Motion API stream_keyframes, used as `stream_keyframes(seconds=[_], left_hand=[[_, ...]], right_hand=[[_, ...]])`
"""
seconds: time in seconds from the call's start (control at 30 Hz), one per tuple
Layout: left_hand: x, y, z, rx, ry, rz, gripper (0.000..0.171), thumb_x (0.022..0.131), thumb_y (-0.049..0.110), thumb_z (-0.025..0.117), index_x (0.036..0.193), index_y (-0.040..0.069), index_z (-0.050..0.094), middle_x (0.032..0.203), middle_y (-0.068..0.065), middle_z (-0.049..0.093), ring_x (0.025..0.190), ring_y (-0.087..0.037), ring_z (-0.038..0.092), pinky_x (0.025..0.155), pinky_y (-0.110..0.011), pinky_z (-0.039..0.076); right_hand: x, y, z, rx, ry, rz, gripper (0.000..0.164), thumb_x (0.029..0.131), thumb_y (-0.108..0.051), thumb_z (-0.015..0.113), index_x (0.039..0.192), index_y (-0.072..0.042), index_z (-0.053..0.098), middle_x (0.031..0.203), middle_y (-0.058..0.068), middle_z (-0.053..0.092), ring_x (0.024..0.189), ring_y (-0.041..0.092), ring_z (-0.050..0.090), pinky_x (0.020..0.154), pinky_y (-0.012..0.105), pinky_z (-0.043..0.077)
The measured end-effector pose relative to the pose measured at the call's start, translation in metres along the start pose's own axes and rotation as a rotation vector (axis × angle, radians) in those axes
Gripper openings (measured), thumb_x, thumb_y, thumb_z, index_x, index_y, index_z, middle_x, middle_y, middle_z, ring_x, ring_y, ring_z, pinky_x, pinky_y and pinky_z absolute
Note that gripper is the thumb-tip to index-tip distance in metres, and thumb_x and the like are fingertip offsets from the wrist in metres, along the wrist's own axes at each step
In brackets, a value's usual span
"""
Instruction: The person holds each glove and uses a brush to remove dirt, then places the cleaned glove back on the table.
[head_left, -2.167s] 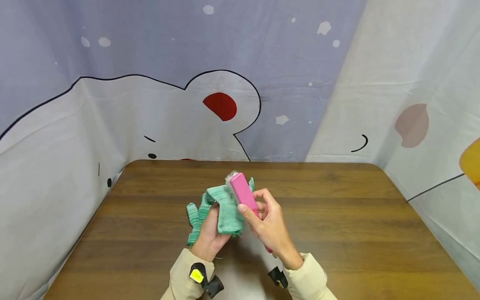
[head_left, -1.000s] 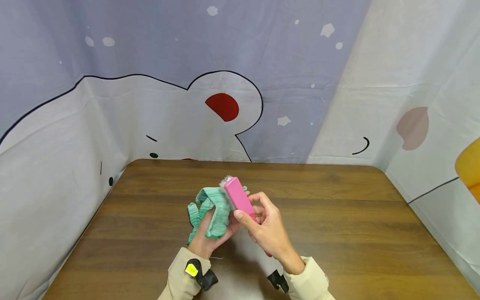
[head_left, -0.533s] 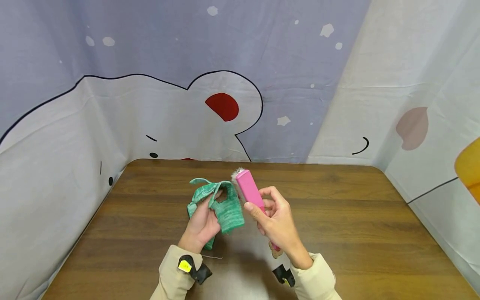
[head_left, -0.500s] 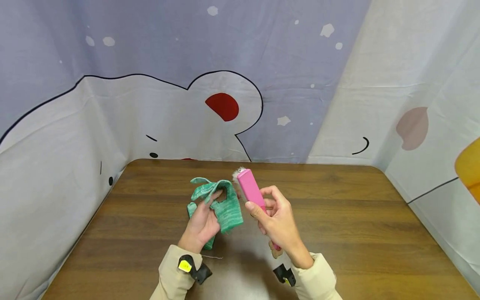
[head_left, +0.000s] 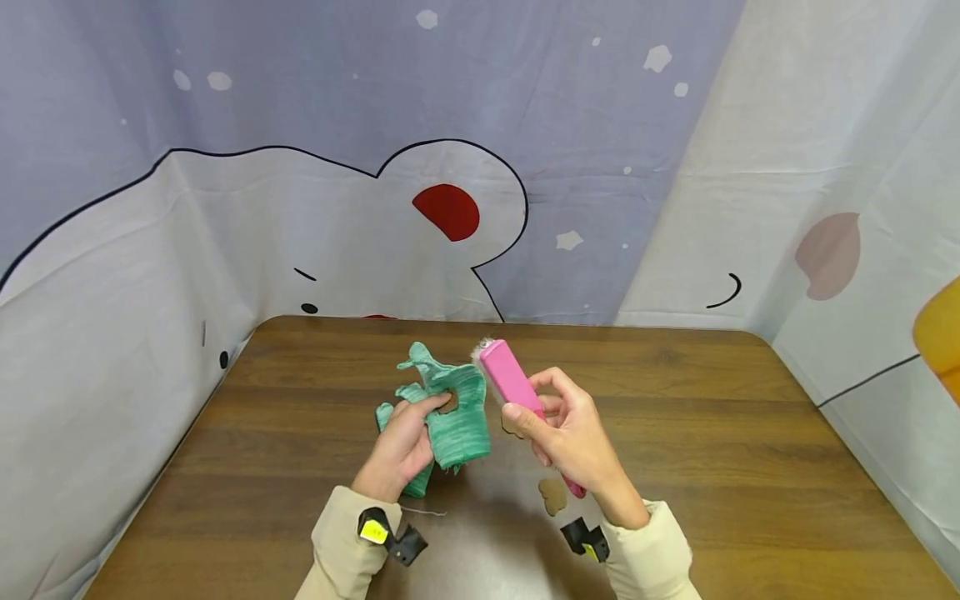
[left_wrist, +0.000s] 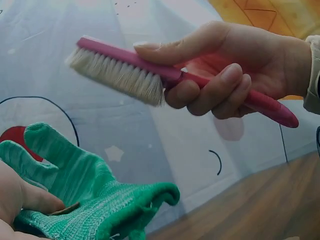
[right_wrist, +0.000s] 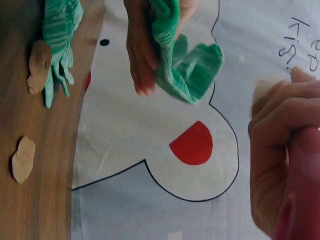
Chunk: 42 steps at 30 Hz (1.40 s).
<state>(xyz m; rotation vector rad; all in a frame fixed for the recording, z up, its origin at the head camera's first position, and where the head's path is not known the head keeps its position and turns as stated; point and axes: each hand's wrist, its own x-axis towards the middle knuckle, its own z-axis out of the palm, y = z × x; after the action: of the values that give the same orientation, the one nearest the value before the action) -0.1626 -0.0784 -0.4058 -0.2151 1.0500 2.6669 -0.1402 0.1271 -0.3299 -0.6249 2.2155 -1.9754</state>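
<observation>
My left hand (head_left: 397, 454) grips a green knitted glove (head_left: 461, 433), its cuff toward the right and its fingers hanging loose at the top. The thumb presses a flat brown piece (head_left: 450, 403) onto the glove; in the left wrist view this piece (left_wrist: 66, 210) looks thin. My right hand (head_left: 577, 437) holds a pink brush (head_left: 508, 375) by its handle. The pale bristles (left_wrist: 117, 75) stand apart from the glove, above it in the left wrist view. A second green glove (right_wrist: 61, 35) lies on the table, partly hidden behind the left hand in the head view.
On the wooden table (head_left: 712, 433) lie two flat, rounded brown pieces, one brown piece (head_left: 553, 496) below the brush handle and another brown piece (head_left: 513, 427) partly covered by the right hand. A pale thread (head_left: 423, 511) lies near the left wrist. A printed curtain (head_left: 585, 150) hangs behind.
The brush has come away from the glove and moved right with my right hand. My left hand has shifted left and turned the glove, and the brown piece under its thumb now shows.
</observation>
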Motion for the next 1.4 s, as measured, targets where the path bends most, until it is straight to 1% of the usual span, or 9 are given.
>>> stream_keyframes(seconds=[0.23,0.47,0.6,0.8,0.97,1.07,1.27,1.33,1.4], left_hand=[[-0.001,-0.001,0.002,0.043,-0.001,0.024,0.006,0.095,0.005,0.045,0.099,0.001,0.048,0.092,-0.007,0.062,0.087,-0.019,0.063,0.078,-0.038,0.052],[-0.002,0.0,-0.001,0.105,-0.026,-0.046,0.011,0.093,0.001,0.044,0.103,-0.002,0.046,0.088,-0.008,0.064,0.081,-0.02,0.064,0.073,-0.037,0.053],[-0.001,-0.001,-0.002,0.126,-0.031,-0.07,0.013,0.093,0.002,0.045,0.104,-0.003,0.046,0.088,-0.007,0.064,0.081,-0.02,0.064,0.074,-0.036,0.053],[0.0,-0.004,-0.002,0.109,-0.028,-0.059,0.022,0.093,0.003,0.044,0.114,-0.003,0.043,0.093,-0.006,0.063,0.086,-0.02,0.063,0.077,-0.037,0.052],[0.0,-0.002,0.001,0.08,-0.018,-0.046,0.013,0.095,0.01,0.045,0.103,0.001,0.049,0.092,-0.006,0.063,0.086,-0.018,0.062,0.079,-0.035,0.051],[-0.001,0.0,0.003,0.06,-0.027,-0.036,0.019,0.097,0.017,0.042,0.108,0.003,0.049,0.101,-0.007,0.062,0.095,-0.018,0.06,0.087,-0.035,0.047],[-0.004,-0.001,0.008,0.032,-0.126,-0.018,0.045,0.101,0.03,0.029,0.138,0.004,0.029,0.143,-0.01,0.033,0.131,-0.02,0.032,0.108,-0.039,0.027],[-0.004,-0.003,0.009,0.023,-0.154,0.018,0.048,0.102,0.03,0.028,0.14,0.002,0.024,0.149,-0.008,0.021,0.136,-0.019,0.018,0.111,-0.038,0.019],[-0.004,-0.004,0.01,0.008,-0.156,0.059,0.045,0.102,0.029,0.027,0.136,0.0,0.029,0.148,-0.007,0.022,0.137,-0.018,0.015,0.111,-0.037,0.017]], right_hand=[[-0.002,-0.012,0.007,-0.053,-0.068,0.076,0.026,0.084,-0.011,0.066,0.1,-0.002,0.047,0.065,0.009,0.059,0.038,0.01,0.04,0.036,0.021,0.036],[0.002,0.009,0.009,0.036,0.064,0.038,0.028,0.085,-0.011,0.066,0.103,-0.002,0.047,0.064,0.014,0.056,0.037,0.012,0.041,0.032,0.025,0.035],[0.003,0.015,0.01,0.028,0.057,0.049,0.031,0.084,-0.016,0.067,0.103,-0.003,0.046,0.062,0.01,0.056,0.036,0.013,0.041,0.032,0.026,0.035],[0.001,0.004,0.015,0.03,0.033,0.082,0.028,0.086,-0.013,0.065,0.102,-0.002,0.046,0.06,0.014,0.052,0.036,0.011,0.039,0.033,0.023,0.033],[0.0,-0.006,0.02,0.001,0.031,0.128,0.026,0.086,-0.012,0.065,0.101,-0.001,0.046,0.058,0.009,0.05,0.037,0.011,0.039,0.035,0.021,0.033],[0.001,-0.004,0.023,-0.038,0.037,0.175,0.027,0.086,-0.015,0.066,0.1,-0.002,0.047,0.057,0.009,0.05,0.037,0.012,0.039,0.036,0.02,0.033],[0.002,0.004,0.035,-0.144,0.028,0.225,0.028,0.084,-0.016,0.068,0.098,-0.001,0.048,0.055,0.007,0.05,0.035,0.008,0.039,0.036,0.019,0.034],[0.002,0.007,0.038,-0.198,0.043,0.217,0.028,0.083,-0.015,0.068,0.096,-0.001,0.049,0.054,0.006,0.051,0.034,0.006,0.039,0.036,0.02,0.036],[0.003,0.014,0.039,-0.237,0.068,0.205,0.028,0.082,-0.016,0.07,0.095,-0.001,0.05,0.053,0.006,0.052,0.033,0.005,0.04,0.035,0.022,0.037]])
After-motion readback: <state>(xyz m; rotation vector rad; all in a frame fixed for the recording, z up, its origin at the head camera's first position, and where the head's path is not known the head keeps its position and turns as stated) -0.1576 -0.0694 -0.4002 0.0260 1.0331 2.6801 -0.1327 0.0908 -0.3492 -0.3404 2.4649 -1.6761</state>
